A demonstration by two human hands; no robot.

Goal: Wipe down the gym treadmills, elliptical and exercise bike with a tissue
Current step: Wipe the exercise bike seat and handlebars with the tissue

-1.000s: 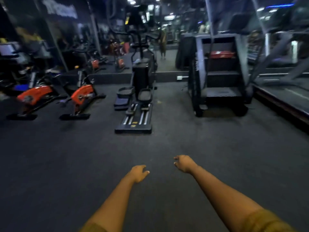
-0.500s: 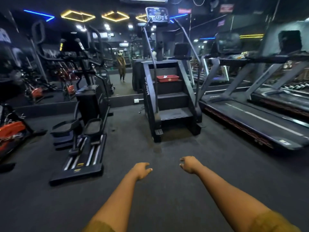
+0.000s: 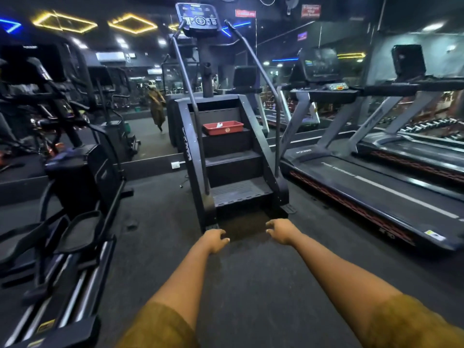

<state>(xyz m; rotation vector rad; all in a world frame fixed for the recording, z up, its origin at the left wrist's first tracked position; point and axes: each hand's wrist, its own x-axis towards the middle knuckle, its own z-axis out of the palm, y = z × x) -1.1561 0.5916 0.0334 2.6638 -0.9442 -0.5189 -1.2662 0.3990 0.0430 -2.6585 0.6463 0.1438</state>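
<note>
the fingers of the left hand (image 3: 216, 241) and the right hand (image 3: 280, 231) hang loosely curled, pinching nothing, above the dark floor (image 3: 251, 285) before the black stair climber (image 3: 238, 192). what seems a small white crumpled tissue (image 3: 219, 125) lies in the red plastic tray (image 3: 221, 131) on an upper step. it should be light, soft and easily torn, so pinch its raised fold. the grey treadmill (image 3: 376, 187) stands right, the black elliptical (image 3: 82, 177) left.

Dark floor (image 3: 251, 285), mirrored back wall (image 3: 144, 136), yellow diamond ceiling lights (image 3: 119, 18), blue neon strips (image 3: 11, 22), stair climber (image 3: 236, 172)
</note>
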